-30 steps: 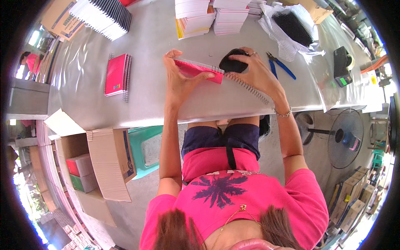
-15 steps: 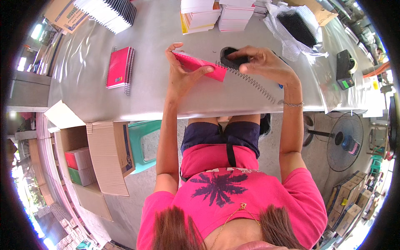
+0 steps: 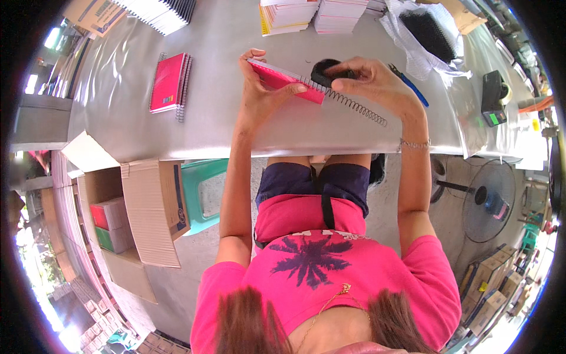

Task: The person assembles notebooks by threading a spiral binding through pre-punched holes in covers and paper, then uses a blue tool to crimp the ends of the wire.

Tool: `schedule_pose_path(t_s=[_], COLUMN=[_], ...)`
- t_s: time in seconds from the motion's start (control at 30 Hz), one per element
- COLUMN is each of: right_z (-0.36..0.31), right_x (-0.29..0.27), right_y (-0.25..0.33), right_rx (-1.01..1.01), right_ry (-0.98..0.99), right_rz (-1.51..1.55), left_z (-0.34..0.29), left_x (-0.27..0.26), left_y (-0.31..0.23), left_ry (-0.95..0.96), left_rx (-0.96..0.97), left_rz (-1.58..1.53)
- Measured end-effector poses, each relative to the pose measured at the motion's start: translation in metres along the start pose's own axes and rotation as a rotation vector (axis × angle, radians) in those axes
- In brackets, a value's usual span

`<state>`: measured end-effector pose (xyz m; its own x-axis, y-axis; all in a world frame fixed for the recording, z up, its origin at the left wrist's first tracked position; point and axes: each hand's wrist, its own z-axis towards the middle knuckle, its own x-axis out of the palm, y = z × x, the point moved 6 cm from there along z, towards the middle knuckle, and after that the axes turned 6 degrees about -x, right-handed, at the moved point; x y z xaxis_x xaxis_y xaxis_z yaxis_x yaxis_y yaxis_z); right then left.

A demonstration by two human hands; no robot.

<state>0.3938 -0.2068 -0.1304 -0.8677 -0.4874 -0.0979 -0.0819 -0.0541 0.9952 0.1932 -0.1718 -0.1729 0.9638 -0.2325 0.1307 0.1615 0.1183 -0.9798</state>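
My left hand point(image 3: 262, 97) is closed on a pink notebook point(image 3: 277, 75), holding it tilted above the table, with the thumb on the cover near its right end. A dark wire spiral coil point(image 3: 359, 108) runs along the notebook's edge at its right end, and its loose length sticks out to the lower right. Bent round a black ring-shaped thing point(image 3: 323, 72), my right hand point(image 3: 377, 85) keeps it against the coil beside the notebook. Whether the fingers go through the ring is not clear. Blue-handled pliers point(image 3: 410, 85) lie just beyond the right hand.
Another pink spiral notebook point(image 3: 169, 84) lies at the left. Stacks of paper point(image 3: 342, 16) and a wrapped bundle of black coils point(image 3: 427, 36) stand at the back. A black tape dispenser point(image 3: 492, 97) sits right. Below are an open carton point(image 3: 150, 212), a green stool point(image 3: 200, 221) and a fan point(image 3: 486, 197).
The coil reaches a little farther left along the notebook, and less of it hangs free. The notebook has shifted slightly, and the pliers show more beyond my right hand.
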Motion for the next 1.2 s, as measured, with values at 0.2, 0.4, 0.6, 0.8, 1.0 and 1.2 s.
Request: schedule_pose_path(t_s=[0.2,0.4,0.6,0.8,1.0,1.2], right_z=[0.001,0.021,0.008,0.015,0.021,0.034], right_x=[0.004,-0.008,0.005,0.004,0.001,0.006], right_y=[0.016,0.012,0.001,0.013,0.016,0.007], right_rx=[-0.100,0.090,-0.068,-0.057,0.021,-0.096], right_ry=[0.041,-0.111,0.015,-0.096,-0.134,0.024], right_rz=[-0.162,-0.561,-0.125,-0.208,-0.359,-0.475], left_z=[0.003,0.000,-0.005,-0.001,0.003,0.002], left_x=[-0.004,-0.006,0.003,-0.008,-0.015,-0.013], left_y=[-0.002,0.009,-0.015,0.000,0.012,0.012], left_ry=[-0.003,0.019,0.030,-0.003,0.001,0.053], left_rx=[0.011,-0.042,-0.070,-0.008,-0.031,-0.035], left_rz=[0.146,0.011,0.091,0.103,0.133,-0.003])
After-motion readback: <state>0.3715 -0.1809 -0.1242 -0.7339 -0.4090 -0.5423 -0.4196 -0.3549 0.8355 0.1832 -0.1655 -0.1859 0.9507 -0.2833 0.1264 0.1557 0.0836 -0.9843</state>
